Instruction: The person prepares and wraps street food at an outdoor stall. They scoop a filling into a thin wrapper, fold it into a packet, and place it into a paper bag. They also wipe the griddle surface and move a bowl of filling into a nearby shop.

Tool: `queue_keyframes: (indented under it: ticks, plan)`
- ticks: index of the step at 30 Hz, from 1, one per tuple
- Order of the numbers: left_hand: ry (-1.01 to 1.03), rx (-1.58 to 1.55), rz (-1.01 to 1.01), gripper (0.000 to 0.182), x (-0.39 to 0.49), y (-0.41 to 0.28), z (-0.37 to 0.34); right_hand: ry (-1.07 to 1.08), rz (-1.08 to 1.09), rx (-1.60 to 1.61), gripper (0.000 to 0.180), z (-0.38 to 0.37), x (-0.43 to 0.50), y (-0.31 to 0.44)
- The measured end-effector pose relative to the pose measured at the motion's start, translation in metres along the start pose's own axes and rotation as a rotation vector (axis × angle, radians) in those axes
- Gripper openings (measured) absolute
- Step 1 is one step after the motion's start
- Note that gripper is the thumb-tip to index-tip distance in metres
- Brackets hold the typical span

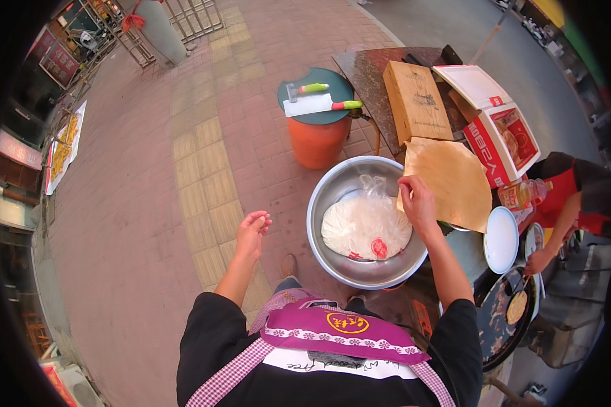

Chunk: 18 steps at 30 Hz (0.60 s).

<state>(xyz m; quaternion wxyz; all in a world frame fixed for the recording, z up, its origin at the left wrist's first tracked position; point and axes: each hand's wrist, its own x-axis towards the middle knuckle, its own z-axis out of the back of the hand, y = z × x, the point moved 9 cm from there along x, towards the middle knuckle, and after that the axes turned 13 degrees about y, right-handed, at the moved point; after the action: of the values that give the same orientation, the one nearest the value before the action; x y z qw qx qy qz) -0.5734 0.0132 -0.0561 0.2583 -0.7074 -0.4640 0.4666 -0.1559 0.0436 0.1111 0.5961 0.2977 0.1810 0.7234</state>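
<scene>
My left hand [253, 235] hangs over the paving with nothing in it, its fingers loosely curled. To its right stands a wide metal basin [316, 224]. Inside the basin lies a clear plastic bag [366, 229] filled with a pale mass, probably dough or flour, its top gathered upward. My right hand [420, 204] is above the basin's right rim, with thumb and forefinger close together. It overlaps the left edge of a brown cardboard sheet [448, 178]; whether the fingers pinch that edge is unclear.
A cleaver [310, 105] and a scraper-like tool [308, 89] lie on a green lid over an orange bucket [320, 142]. A wooden box [420, 104] and an open foam box [489, 137] sit on the table. At right, another person's hand [538, 262] works over a round griddle [494, 330].
</scene>
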Motion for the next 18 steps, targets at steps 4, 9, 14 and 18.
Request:
queue_keyframes:
  ticks: [4, 9, 14, 18]
  plan:
    - [-0.142, 0.051, 0.003, 0.012, -0.008, -0.039, 0.116, 0.243, -0.269, 0.310, 0.023, -0.106, 0.118, -0.031]
    - [-0.377, 0.101, 0.061, 0.011, -0.042, -0.044, 0.236, 0.201, -0.892, 0.710, 0.031, -0.243, 0.188, -0.125]
    - [-0.591, 0.099, 0.168, 0.012, -0.097, -0.012, 0.315, -0.012, -1.231, 1.237, 0.037, -0.347, 0.203, -0.200]
    - [-0.672, 0.138, 0.271, 0.011, -0.124, 0.014, 0.350, -0.083, -0.964, 1.555, 0.034, -0.386, 0.236, -0.227]
